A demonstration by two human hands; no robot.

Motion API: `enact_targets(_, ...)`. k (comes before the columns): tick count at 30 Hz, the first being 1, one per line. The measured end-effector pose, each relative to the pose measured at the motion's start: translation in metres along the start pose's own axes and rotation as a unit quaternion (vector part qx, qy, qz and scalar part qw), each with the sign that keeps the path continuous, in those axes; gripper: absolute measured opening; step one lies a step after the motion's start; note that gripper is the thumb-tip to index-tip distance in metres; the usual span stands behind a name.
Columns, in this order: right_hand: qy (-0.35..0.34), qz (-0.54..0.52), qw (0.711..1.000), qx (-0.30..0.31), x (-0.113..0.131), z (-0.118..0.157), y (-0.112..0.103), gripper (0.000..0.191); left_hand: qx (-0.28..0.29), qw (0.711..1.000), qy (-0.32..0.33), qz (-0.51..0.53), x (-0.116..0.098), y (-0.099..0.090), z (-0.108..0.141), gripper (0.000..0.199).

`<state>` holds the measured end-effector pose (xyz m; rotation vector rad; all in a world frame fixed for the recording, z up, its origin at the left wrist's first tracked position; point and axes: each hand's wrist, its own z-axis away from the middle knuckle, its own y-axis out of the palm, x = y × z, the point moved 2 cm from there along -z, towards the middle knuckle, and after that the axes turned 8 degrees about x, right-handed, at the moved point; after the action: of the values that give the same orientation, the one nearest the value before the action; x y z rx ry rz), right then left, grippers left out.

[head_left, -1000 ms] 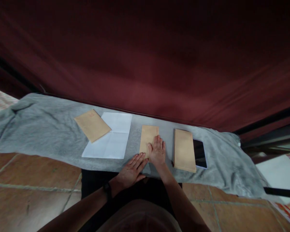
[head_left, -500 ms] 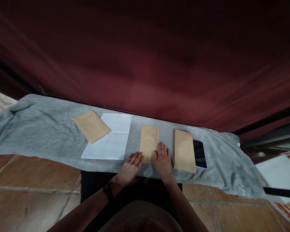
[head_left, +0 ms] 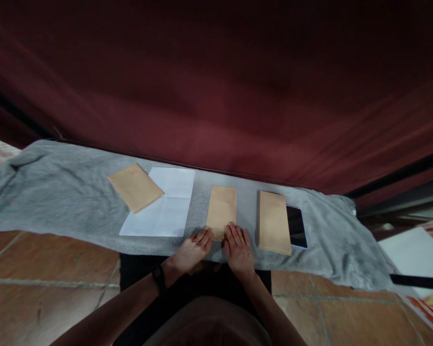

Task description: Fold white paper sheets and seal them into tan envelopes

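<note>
A brown paper envelope (head_left: 222, 206) lies lengthwise in front of me on a grey cloth. At its near left corner, my left hand (head_left: 193, 247) has its fingers pressed together on the paper; its thumb is hidden. My right hand (head_left: 238, 247) rests on the near right corner, fingers stretched out. To the right is a stack of brown envelopes (head_left: 274, 221), apart from my right hand. On the left, another brown envelope (head_left: 135, 187) lies askew, partly over a creased white sheet of paper (head_left: 171, 211).
A dark-screened phone (head_left: 298, 228) lies partly under the stack's right side. The grey cloth (head_left: 68, 192) covers a long narrow surface against a dark red hanging (head_left: 216, 105). Tiled floor (head_left: 57, 274) shows below. A white board-like thing (head_left: 414, 254) stands at the far right.
My right hand has drawn back toward me, from the envelope's right side to its near right corner. The left hand has shifted slightly nearer to me. The envelope stays in place.
</note>
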<state>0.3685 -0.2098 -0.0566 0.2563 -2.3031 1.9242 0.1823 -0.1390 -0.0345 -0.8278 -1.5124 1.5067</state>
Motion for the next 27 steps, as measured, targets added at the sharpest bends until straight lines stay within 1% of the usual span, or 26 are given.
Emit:
enact_targets(4, -0.033, -0.004, 0.999, 0.010, 0.000, 0.010, -0.008, 0.048, 0.007, 1.000, 0.008, 0.015, 0.001, -0.008, 0.000, 0.027)
enact_targets(6, -0.042, -0.009, 0.999, 0.013, -0.002, 0.014, -0.012, 0.050, 0.011, 0.999, 0.006, 0.051, 0.002, -0.011, -0.004, 0.019)
enact_targets(8, -0.059, -0.018, 0.998, 0.019, -0.005, 0.017, -0.016, 0.050, 0.000, 0.996, -0.004, 0.093, 0.003, -0.011, -0.014, 0.020)
enact_targets(12, -0.092, -0.045, 0.994, 0.027, -0.010, 0.024, -0.017, 0.051, -0.053, 0.988, -0.042, 0.140, 0.005, -0.003, -0.047, 0.041)
enact_targets(14, -0.101, -0.058, 0.993, 0.024, -0.013, 0.026, -0.015, 0.051, -0.062, 0.985, -0.060, 0.148, 0.006, 0.004, -0.068, 0.049)
enact_targets(17, -0.109, -0.069, 0.992, 0.017, -0.015, 0.026, -0.012, 0.050, -0.068, 0.984, -0.074, 0.147, 0.009, 0.012, -0.100, 0.055)
enact_targets(20, -0.112, -0.067, 0.991, 0.013, -0.016, 0.025, -0.011, 0.050, -0.068, 0.984, -0.080, 0.140, 0.017, 0.015, -0.128, 0.057)
enact_targets(24, -0.118, -0.059, 0.991, 0.010, -0.014, 0.025, -0.013, 0.051, -0.058, 0.985, -0.084, 0.136, 0.028, 0.016, -0.152, 0.058)
enact_targets(27, -0.118, -0.059, 0.991, 0.004, -0.012, 0.027, -0.016, 0.052, -0.058, 0.986, -0.087, 0.133, 0.031, 0.014, -0.157, 0.059)
